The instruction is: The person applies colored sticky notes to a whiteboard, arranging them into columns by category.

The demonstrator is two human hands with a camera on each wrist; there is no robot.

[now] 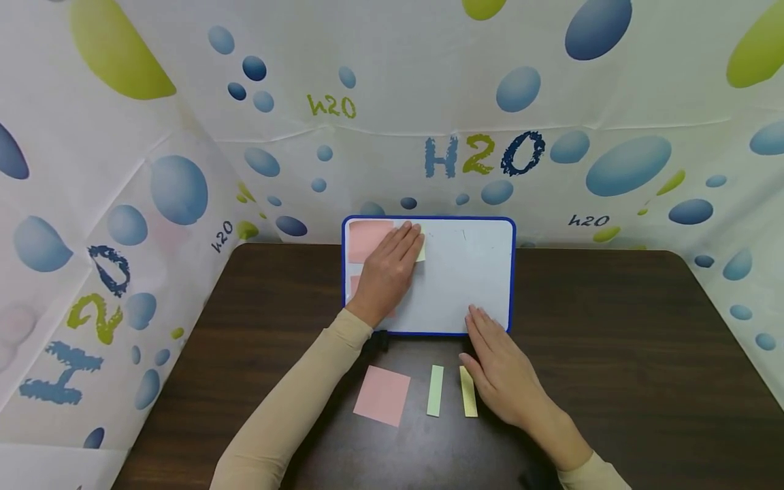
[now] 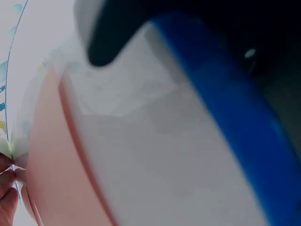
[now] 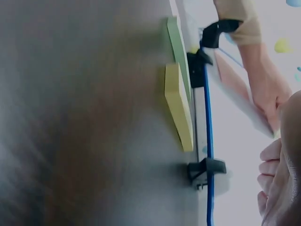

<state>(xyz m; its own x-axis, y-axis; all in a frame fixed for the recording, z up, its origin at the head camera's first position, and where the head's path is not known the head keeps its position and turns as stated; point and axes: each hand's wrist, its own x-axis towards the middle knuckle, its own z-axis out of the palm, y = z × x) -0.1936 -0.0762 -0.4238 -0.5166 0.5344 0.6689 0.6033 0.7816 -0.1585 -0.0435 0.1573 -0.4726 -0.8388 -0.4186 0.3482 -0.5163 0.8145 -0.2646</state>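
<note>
My left hand (image 1: 388,272) lies with straight fingers on the upper left of a blue-framed whiteboard (image 1: 453,272), its fingertips over a pale yellow-green sticky note (image 1: 420,255) that is mostly hidden. Left of those fingers, a pink sticky note (image 1: 366,238) is stuck to the board. Below it, another pink note (image 1: 354,283) is largely covered by the hand and wrist. With its fingers extended, my right hand (image 1: 505,371) touches the board's lower right part. In the right wrist view, the fingers (image 3: 270,167) of this hand show against the white surface.
On the dark table (image 1: 612,354), a pink sticky note pad (image 1: 382,396), a green strip pad (image 1: 435,390) and a yellow strip pad (image 1: 468,392) lie in front of the board. Black clip-like feet (image 3: 207,172) hold the board's lower edge. A patterned curtain (image 1: 392,156) hangs behind.
</note>
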